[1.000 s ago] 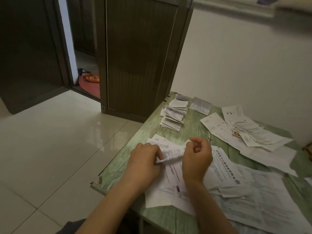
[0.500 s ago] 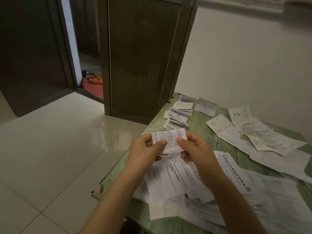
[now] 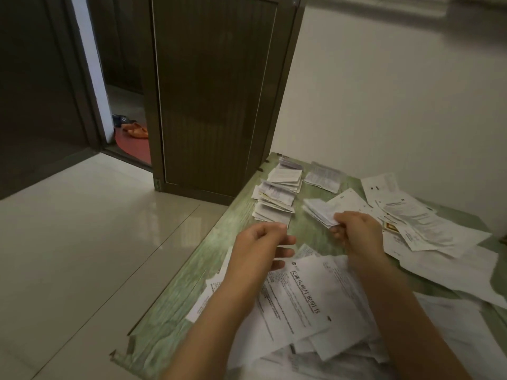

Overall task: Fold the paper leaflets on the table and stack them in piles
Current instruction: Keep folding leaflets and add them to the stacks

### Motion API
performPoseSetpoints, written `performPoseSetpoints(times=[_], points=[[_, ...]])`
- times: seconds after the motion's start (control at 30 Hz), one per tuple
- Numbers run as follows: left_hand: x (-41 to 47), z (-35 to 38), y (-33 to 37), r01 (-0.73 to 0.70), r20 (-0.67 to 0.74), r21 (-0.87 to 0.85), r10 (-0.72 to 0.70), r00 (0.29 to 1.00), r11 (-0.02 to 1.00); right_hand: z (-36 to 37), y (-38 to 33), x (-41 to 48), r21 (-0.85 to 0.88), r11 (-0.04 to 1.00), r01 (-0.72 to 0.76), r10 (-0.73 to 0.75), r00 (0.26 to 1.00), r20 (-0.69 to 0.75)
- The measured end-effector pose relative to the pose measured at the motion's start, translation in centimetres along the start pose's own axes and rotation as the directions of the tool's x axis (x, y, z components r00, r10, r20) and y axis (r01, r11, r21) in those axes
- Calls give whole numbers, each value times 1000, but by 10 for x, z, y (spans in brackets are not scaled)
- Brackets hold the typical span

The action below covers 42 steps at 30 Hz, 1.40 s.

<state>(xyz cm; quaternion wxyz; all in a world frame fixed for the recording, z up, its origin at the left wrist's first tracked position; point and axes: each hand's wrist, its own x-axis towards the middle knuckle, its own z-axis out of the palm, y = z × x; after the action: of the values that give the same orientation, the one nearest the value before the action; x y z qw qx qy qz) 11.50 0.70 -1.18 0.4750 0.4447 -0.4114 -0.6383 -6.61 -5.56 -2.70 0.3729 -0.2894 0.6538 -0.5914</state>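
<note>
Surroundings: the green wood-grain table (image 3: 170, 311) stands against a pale wall (image 3: 397, 91), and its far-left corner is near a dark door panel (image 3: 214, 91). There is a tiled floor (image 3: 82, 242) to your left. Orange slippers (image 3: 135, 130) sit by a red mat (image 3: 134, 145) past the doorway.

On the table: two stacks of folded paper sit at the far-left edge, the near pile (image 3: 274, 204) touching the far pile (image 3: 286, 174). A lone folded sheet (image 3: 323, 176) lies just right of the far pile. Unfolded sheets lie in a loose heap (image 3: 301, 297) under your forearms. A second spread (image 3: 417, 223) overlaps at the far right.

Task item: your right hand (image 3: 359, 234) pinches the folded leaflet (image 3: 319, 212) by its near-right end. You hold it just right of the near pile, over the left edge of the second spread; cannot tell whether it touches the sheet below. Its long axis runs from your hand toward the far left, with the free end pointing at the gap between the piles and the lone folded sheet.

Your left hand (image 3: 263, 245) hovers over the table just short of the near pile, fingers loosely curled, nothing visibly gripped.
</note>
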Motion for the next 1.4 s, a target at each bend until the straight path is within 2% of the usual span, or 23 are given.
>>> performPoseSetpoints(times=[0.1,0.27,0.43,0.63,0.7,0.77,0.83,0.9,0.97,1.13,1.27,1.4], points=[[3,5,1,14,1,11,-14,1000,1000,6,21,3,-108,994,24,-27,999,-26],[5,10,1,17,5,17,-17,1000,1000,9,27,-1,-342,922,181,-131,978,164],[2,6,2,-36,-55,45,38,998,998,6,16,-4,-404,868,290,-256,957,136],[4,-6,0,-98,-162,176,127,979,979,-2,-3,-7,-408,863,300,-261,954,150],[4,-10,-1,-101,-174,248,147,974,963,-7,-17,-16,-412,847,335,-272,940,206],[4,-14,-4,-101,-164,362,169,972,927,-12,-29,-33,-482,805,345,-181,917,355],[3,-19,-8,-101,-141,485,192,971,869,-15,-30,-54,-634,693,344,45,856,515],[-1,-22,-12,-110,-109,606,220,969,788,-17,-20,-73,-761,545,351,231,810,539],[-5,-24,-17,-120,-56,713,226,972,691,-16,-9,-84,-807,486,335,265,823,502],[-15,-27,-23,-116,78,851,96,992,513,-18,4,-91,-765,567,305,220,839,498],[-23,-29,-24,-126,119,855,46,992,503,-23,8,-91,-682,659,318,159,827,540],[-25,-25,-24,-127,99,881,85,991,456,-27,7,-91,-534,760,371,19,808,588]])
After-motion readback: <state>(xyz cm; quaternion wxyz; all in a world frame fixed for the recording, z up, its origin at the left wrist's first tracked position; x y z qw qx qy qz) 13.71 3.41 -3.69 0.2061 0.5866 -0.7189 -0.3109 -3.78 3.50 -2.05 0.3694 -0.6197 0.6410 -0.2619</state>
